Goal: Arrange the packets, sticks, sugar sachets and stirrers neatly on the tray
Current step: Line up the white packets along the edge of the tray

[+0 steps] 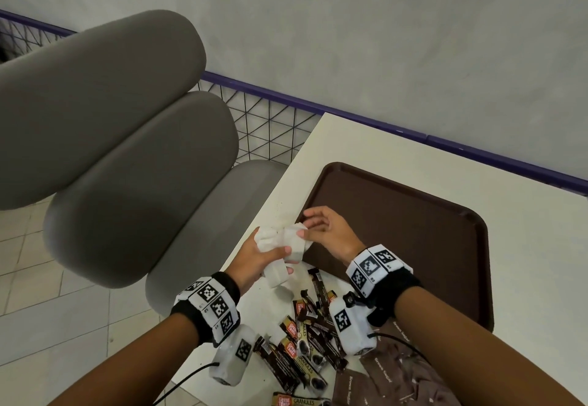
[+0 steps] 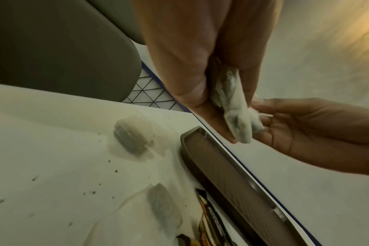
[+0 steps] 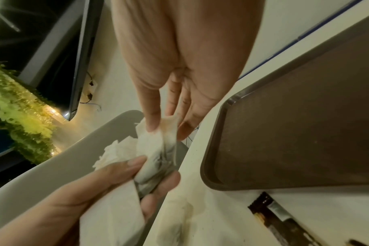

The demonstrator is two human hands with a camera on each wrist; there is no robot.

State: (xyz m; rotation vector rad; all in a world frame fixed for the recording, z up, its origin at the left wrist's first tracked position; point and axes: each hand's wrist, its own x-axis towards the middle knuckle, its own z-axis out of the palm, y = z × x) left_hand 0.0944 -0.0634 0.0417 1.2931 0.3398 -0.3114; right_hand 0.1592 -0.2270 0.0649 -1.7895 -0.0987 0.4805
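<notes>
My left hand [image 1: 273, 251] grips a bunch of white paper packets [image 1: 281, 241] above the table's left edge, beside the near-left corner of the brown tray [image 1: 413, 214]. My right hand [image 1: 305, 224] pinches the top packet [image 3: 164, 138] between thumb and fingers. The tray holds nothing in these views. Two more white packets [image 2: 131, 139] lie flat on the table under my hands. A heap of dark coffee sticks [image 1: 305, 342] and brown sugar sachets [image 1: 391, 373] lies at the table's near edge, partly hidden by my right wrist.
A grey padded chair [image 1: 127, 151] stands close at the left of the white table [image 1: 525, 246]. Behind it runs a wire grid with a purple rail [image 1: 270, 125]. Dark crumbs dot the tabletop [image 2: 74, 166]. One coffee stick [image 3: 284, 221] lies just in front of the tray.
</notes>
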